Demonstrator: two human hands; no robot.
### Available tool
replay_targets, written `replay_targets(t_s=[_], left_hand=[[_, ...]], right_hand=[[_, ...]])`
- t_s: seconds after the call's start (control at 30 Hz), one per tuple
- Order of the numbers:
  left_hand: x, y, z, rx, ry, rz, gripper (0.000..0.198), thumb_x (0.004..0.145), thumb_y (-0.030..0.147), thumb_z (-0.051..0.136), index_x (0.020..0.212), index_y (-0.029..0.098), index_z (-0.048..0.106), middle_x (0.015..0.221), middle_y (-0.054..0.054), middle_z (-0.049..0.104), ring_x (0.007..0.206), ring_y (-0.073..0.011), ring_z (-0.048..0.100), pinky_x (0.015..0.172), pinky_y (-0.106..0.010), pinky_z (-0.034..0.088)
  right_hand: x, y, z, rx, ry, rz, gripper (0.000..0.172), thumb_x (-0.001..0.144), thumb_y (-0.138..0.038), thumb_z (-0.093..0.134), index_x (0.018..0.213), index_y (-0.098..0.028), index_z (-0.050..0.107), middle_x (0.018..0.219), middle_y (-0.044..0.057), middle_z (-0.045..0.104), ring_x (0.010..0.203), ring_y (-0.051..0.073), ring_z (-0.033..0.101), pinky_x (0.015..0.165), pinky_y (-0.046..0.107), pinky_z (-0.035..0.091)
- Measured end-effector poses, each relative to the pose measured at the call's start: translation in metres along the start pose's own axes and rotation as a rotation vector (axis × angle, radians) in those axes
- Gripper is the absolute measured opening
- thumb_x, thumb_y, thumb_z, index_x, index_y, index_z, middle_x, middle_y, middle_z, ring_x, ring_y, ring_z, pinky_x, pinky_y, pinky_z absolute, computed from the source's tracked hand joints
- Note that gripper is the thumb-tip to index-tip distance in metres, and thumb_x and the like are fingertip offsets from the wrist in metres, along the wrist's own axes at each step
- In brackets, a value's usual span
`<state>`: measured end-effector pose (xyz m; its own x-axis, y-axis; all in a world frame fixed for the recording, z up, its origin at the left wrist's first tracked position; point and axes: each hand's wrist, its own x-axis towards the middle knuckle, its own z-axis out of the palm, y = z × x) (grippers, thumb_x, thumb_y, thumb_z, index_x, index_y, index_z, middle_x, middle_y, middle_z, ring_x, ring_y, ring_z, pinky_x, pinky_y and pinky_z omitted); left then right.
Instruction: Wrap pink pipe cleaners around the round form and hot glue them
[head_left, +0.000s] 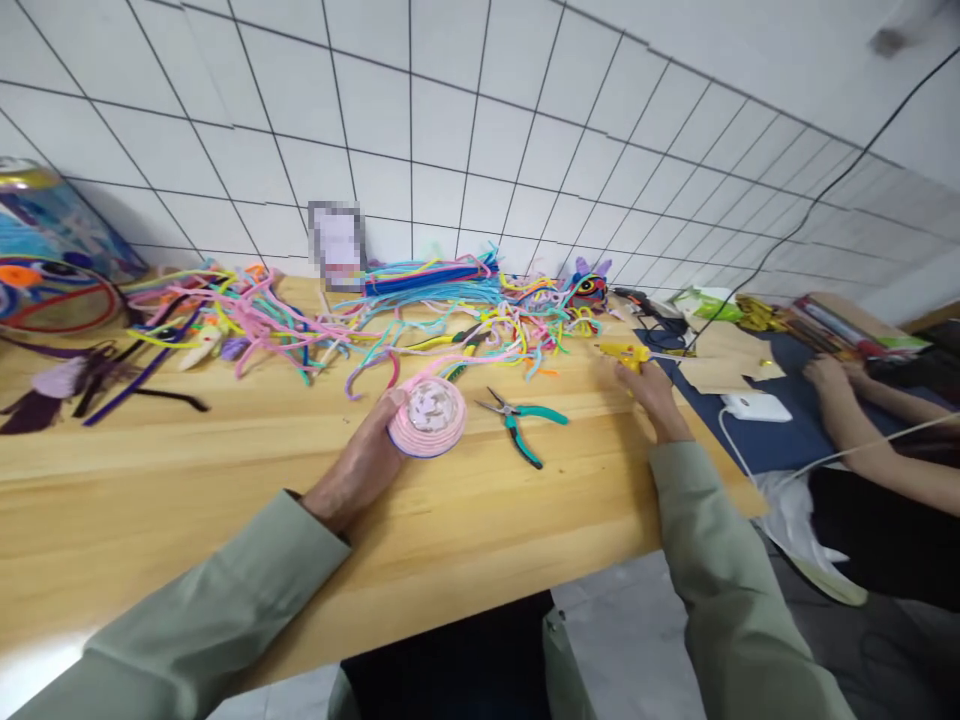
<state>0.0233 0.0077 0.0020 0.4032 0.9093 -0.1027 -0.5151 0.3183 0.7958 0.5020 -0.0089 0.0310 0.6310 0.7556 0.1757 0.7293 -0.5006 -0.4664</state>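
Observation:
My left hand (367,455) grips a round pink coil of pipe cleaners (431,440) by its left side, just above the table. A whitish patch fills the coil's middle, and a blue line runs along its lower edge. Off to the right, my right hand (651,392) is closed around a yellow glue gun (624,352), whose nozzle end points left. Between my hands, pliers with teal and black handles (525,418) lie with their jaws apart. Behind the coil, a second pair of pliers with yellow and black handles (450,340) is partly buried among pipe cleaners.
Loose colourful pipe cleaners (270,320) and a blue bundle (427,280) line the wall. A phone (337,245) leans there. At the left stand a large can (60,220) and dark purple pieces (52,385). Rightward, another person's arms (862,420) rest by a white power bank (757,407).

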Motion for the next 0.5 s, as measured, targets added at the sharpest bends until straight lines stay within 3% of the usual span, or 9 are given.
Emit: replay_targets(t_s=[0.13, 0.23, 0.33, 0.5], left_hand=[[0.0, 0.001, 0.002, 0.0, 0.003, 0.019, 0.048, 0.098, 0.055, 0.072, 0.128, 0.017, 0.078, 0.133, -0.011, 0.084, 0.133, -0.0354, 0.076, 0.113, -0.046, 0.062], [-0.001, 0.0, 0.002, 0.015, 0.021, 0.057, 0.051, 0.097, 0.057, 0.074, 0.129, 0.018, 0.077, 0.132, -0.011, 0.084, 0.127, -0.034, 0.077, 0.107, -0.044, 0.062], [-0.001, -0.001, 0.001, 0.04, 0.039, 0.088, 0.054, 0.096, 0.059, 0.076, 0.131, 0.018, 0.074, 0.135, -0.012, 0.081, 0.122, -0.0323, 0.078, 0.104, -0.043, 0.061], [0.001, -0.003, -0.001, 0.094, 0.104, 0.162, 0.061, 0.089, 0.064, 0.083, 0.128, 0.019, 0.069, 0.127, -0.011, 0.08, 0.117, -0.029, 0.077, 0.102, -0.042, 0.06]], right_hand=[[-0.02, -0.022, -0.02, 0.184, 0.078, -0.027, 0.052, 0.095, -0.05, 0.057, 0.124, -0.01, 0.076, 0.108, 0.017, 0.081, 0.092, 0.028, 0.074, 0.081, 0.039, 0.058], [-0.055, -0.055, -0.033, 0.471, 0.053, -0.199, 0.048, 0.094, -0.053, 0.063, 0.121, -0.017, 0.078, 0.099, 0.009, 0.078, 0.082, 0.023, 0.07, 0.075, 0.035, 0.059], [-0.103, -0.096, -0.034, 0.707, -0.164, -0.358, 0.038, 0.09, -0.048, 0.077, 0.117, -0.022, 0.08, 0.089, 0.005, 0.076, 0.073, 0.02, 0.067, 0.067, 0.033, 0.057], [-0.167, -0.145, -0.017, 0.703, -0.506, -0.561, 0.028, 0.091, -0.047, 0.083, 0.109, -0.026, 0.079, 0.09, 0.003, 0.08, 0.076, 0.022, 0.072, 0.063, 0.032, 0.061]])
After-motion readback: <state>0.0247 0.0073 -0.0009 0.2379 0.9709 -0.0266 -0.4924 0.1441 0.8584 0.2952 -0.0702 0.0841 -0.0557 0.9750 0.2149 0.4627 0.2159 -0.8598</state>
